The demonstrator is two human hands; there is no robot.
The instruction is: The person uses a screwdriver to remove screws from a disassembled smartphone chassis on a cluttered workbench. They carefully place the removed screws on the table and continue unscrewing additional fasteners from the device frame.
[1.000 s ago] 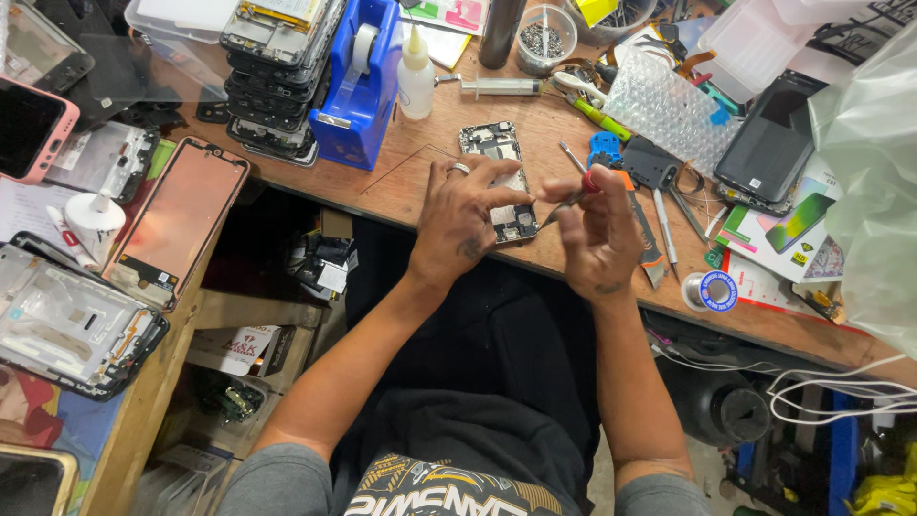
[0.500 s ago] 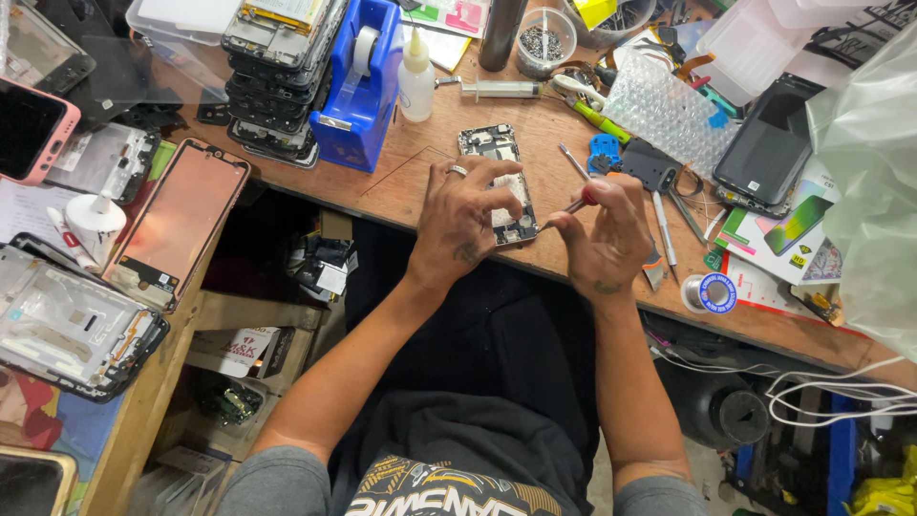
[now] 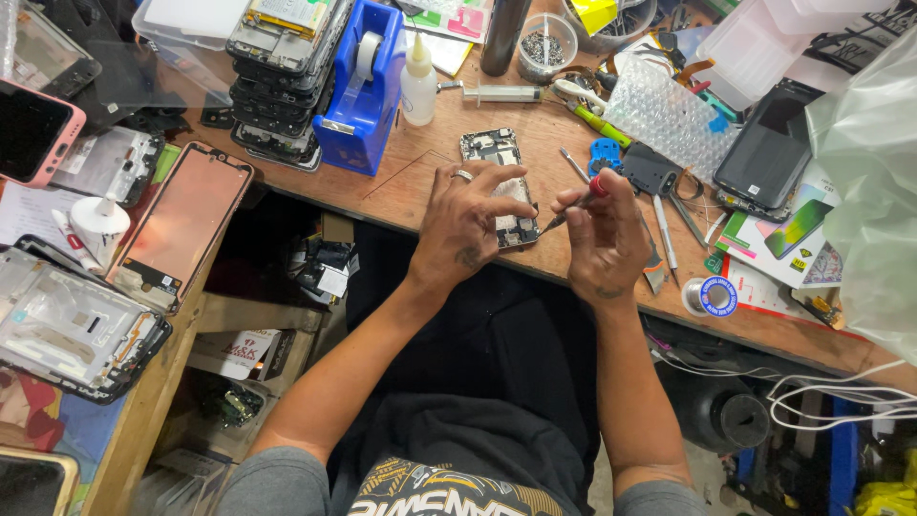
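The left hand (image 3: 465, 225) is pressing down on the opened phone (image 3: 504, 189) near the desk (image 3: 401, 177) edge, while the right hand (image 3: 606, 239), at its 3 o'clock, is pinching a screwdriver (image 3: 576, 202). Since a second ago, both hands have been settling lower, and the tip is now touching the phone's lower edge.

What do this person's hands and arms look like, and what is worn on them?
Both forearms are bare, with short grey sleeves ending above the elbows. The left hand wears a silver ring on one finger and has a small dark tattoo mark on its back near the wrist. The right hand has no ring that shows, and a small dark mark near its wrist. No gloves or watch.
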